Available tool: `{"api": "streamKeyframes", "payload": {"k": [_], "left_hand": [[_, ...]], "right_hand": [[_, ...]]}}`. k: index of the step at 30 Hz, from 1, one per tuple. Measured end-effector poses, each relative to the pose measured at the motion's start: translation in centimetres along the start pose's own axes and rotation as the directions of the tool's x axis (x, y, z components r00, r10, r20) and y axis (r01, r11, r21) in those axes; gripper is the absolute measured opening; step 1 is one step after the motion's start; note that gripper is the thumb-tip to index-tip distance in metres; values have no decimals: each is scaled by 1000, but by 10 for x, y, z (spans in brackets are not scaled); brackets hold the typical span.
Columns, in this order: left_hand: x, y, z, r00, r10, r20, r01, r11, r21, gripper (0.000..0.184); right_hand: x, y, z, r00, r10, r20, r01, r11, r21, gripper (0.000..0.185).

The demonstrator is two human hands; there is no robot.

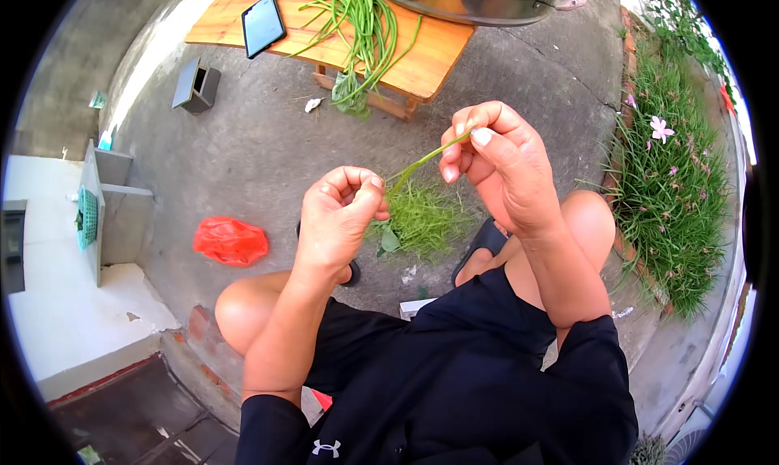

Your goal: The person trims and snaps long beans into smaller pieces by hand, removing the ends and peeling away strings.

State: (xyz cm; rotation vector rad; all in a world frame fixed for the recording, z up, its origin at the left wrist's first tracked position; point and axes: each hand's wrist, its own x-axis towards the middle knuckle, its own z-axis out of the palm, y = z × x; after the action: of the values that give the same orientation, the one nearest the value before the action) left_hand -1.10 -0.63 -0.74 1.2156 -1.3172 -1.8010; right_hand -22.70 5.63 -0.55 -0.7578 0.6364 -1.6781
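Observation:
A slim green vegetable stem [428, 158] stretches between my two hands, above the ground. My right hand [507, 161] is closed, pinching the stem's upper end between thumb and fingers. Lower and to the left, my left hand [341, 213] is also closed, its thumb and fingertips at the stem's other end, where a thin strand comes away. Beneath them, between my feet, lies a loose heap of fine green strips [426, 220] with a few leaves.
A wooden bench [438, 47] ahead bears a bunch of long green stems [365, 19], a tablet or phone [264, 26] and a metal tub [462, 1]. A red plastic bag [230, 241] and a grey box [196, 86] are on the concrete at left. Flowering grass [673, 173] borders the right.

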Motion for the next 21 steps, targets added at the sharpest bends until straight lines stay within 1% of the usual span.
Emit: {"api": "streamKeyframes", "payload": {"k": [5,6,9,12,15,18,21], "left_hand": [[8,-13,-8,1000,4,-2,-4,998,56,8],[9,-16,-10,1000,2,3,-2,998,64,8],[13,-23,-14,1000,-14,1,13,992,127,6],[15,-37,-21,1000,-26,6,25,991,135,5],[19,-49,-26,999,-6,-34,14,970,241,7],[24,-61,-33,998,25,-52,-1,912,410,7],[30,-71,-39,996,3,-88,44,848,529,10]], "right_hand": [[1,-15,-5,999,-40,19,40,999,25,9],[1,-18,-7,997,-61,48,59,997,48,8],[2,-28,-11,994,-91,64,86,994,67,8],[2,-38,-13,989,-134,61,129,988,80,8],[0,-50,-13,985,-161,55,156,985,71,9],[-2,-63,-15,979,-191,65,186,980,76,11],[-5,-70,-11,979,-202,25,199,976,85,11]]}}
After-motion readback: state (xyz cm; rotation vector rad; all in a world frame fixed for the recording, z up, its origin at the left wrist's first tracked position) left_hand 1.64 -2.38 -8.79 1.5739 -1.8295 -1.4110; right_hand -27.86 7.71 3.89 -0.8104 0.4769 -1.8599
